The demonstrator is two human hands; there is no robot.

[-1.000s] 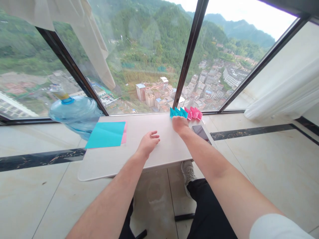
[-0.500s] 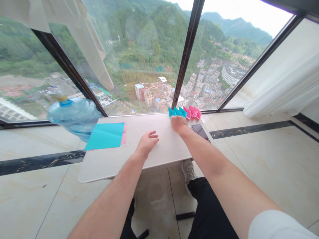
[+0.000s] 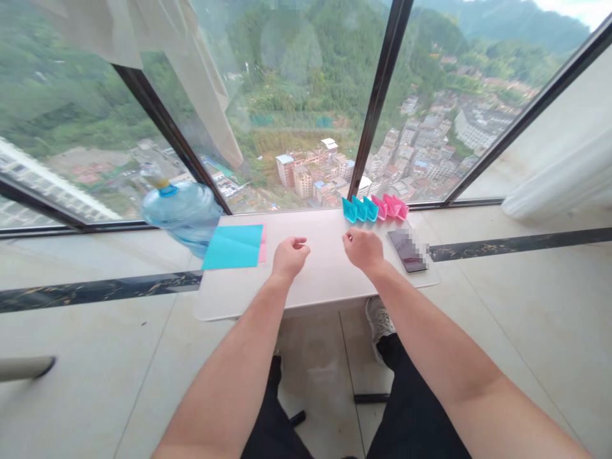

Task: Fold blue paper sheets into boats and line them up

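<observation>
My left hand [image 3: 289, 255] rests over the middle of a small white table [image 3: 315, 280], fingers curled into a loose fist with nothing in them. My right hand [image 3: 362, 248] hovers just right of it, fingers also curled and holding nothing. Behind the right hand, along the table's far edge, stands a row of folded paper pieces, blue ones [image 3: 359, 208] on the left and pink ones [image 3: 393, 206] on the right. A stack of flat sheets, blue on top [image 3: 234, 247] with pink beneath, lies at the table's far left corner.
A dark phone [image 3: 408, 250] lies on the table right of my right hand. A large blue water jug [image 3: 183, 212] lies on the floor by the window, behind the sheets. Full-height glass panes close off the far side; curtains hang at left and right.
My right hand has drawn back from the row of folded pieces toward the table's middle. My left hand's fingers have curled in. The head camera has shifted, so everything sits further right.
</observation>
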